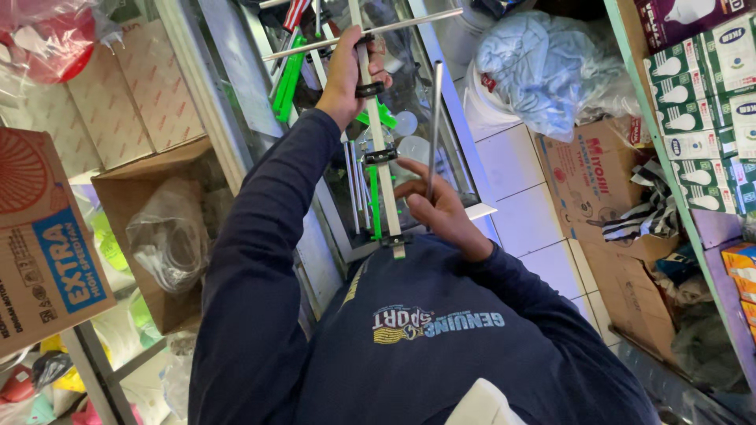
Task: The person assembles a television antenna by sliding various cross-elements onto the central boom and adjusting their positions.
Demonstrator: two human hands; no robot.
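Cluttered shop aisle, glass display case (441, 142) beneath. Left hand (346, 71) clamps the long metal antenna boom with green clips (376, 149); right hand (437, 206) pinches a loose thin silver rod (435, 126). Risk: the rod slips, striking the glass.

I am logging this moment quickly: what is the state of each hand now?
Left hand: closed around the long silver metal boom with black clamps.
Right hand: closed, holding a thin silver metal rod.
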